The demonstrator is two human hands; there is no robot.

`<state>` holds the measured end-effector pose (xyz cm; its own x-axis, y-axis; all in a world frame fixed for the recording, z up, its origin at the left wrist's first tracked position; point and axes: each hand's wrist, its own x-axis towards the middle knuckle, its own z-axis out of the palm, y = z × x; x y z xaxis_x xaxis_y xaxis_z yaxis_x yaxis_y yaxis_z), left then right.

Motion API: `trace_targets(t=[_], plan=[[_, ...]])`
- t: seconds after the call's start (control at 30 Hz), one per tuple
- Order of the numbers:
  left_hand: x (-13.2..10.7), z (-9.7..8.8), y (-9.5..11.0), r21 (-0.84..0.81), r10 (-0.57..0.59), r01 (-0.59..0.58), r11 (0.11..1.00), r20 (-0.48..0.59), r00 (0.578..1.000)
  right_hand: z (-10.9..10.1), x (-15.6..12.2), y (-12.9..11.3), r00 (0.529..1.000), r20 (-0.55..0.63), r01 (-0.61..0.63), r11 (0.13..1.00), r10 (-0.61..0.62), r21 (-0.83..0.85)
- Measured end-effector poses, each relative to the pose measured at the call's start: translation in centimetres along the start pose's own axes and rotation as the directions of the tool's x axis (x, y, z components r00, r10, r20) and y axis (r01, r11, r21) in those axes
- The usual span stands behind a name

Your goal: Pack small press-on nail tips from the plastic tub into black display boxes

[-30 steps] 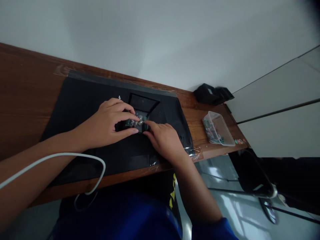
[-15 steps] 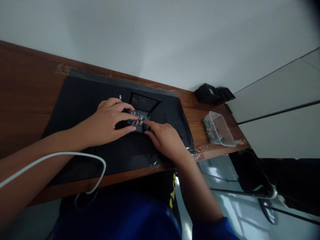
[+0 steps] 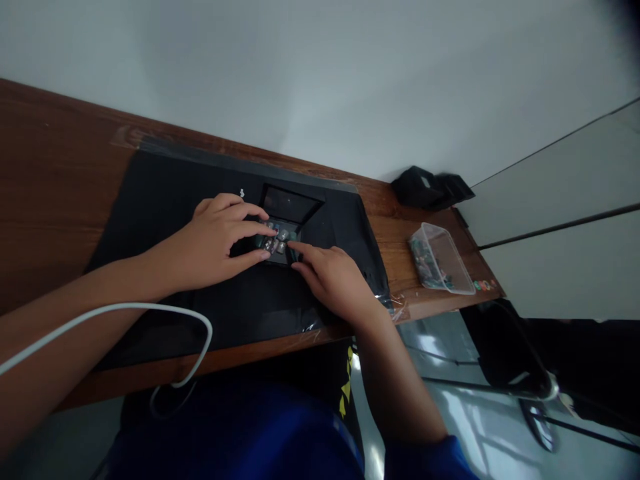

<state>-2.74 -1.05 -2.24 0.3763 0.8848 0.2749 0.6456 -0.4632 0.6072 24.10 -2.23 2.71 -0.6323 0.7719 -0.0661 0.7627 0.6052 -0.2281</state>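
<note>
A small black box point(image 3: 280, 262) lies on a black mat point(image 3: 260, 307), its lid point(image 3: 291, 204) with a dark clear panel tilted back on the far side. Several small shiny pieces point(image 3: 281, 247), silvery and greenish, sit inside; their kind is too small to make out. My left hand point(image 3: 215, 243) reaches over the box's left side, fingers spread, fingertips at the pieces. From the right, my right hand point(image 3: 333, 277) stretches its index finger to the pieces, with the thumb apart at the box's near right corner. Its other fingers are curled and partly hidden.
To the right stands a clear plastic tub point(image 3: 440, 260) with many small pieces in it. Black bins point(image 3: 425, 189) are behind it by the wall. A white cable point(image 3: 150, 307) crosses my left forearm. Small coloured round bits point(image 3: 485, 285) lie near the table's right end.
Both hands remain at the box with only slight finger shifts. More of the pieces shows between the left fingertips and thumb. The whole view has shifted very slightly.
</note>
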Motion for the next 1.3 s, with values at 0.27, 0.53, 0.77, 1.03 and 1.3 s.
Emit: trace_targets(t=[0.27, 0.53, 0.77, 1.03, 1.3], plan=[[0.11, -0.43, -0.35, -0.034, 0.002, -0.002, 0.999, 0.007, 1.0, 0.32, -0.13, 0.15, 0.999, -0.026, -0.024, 0.999, 0.023, -0.039], [0.28, -0.49, -0.39, -0.024, -0.008, 0.009, 1.0, 0.024, 1.0, 0.21, 0.1, -0.46, 0.998, 0.006, -0.059, 0.994, 0.06, -0.088], [0.14, -0.33, -0.55, 0.046, 0.003, -0.006, 0.999, 0.067, 0.998, -0.32, 0.33, -0.14, 0.998, -0.018, -0.068, 0.997, 0.068, -0.031], [-0.04, -0.18, -0.66, 0.071, 0.004, -0.008, 0.997, 0.06, 0.998, 0.1, 0.54, 0.25, 0.996, -0.071, -0.048, 0.999, 0.05, 0.026], [0.13, -0.34, -0.15, 0.063, 0.009, -0.013, 0.998, 0.057, 0.998, 0.64, 0.77, 0.48, 0.992, -0.115, -0.043, 0.998, 0.047, 0.039]])
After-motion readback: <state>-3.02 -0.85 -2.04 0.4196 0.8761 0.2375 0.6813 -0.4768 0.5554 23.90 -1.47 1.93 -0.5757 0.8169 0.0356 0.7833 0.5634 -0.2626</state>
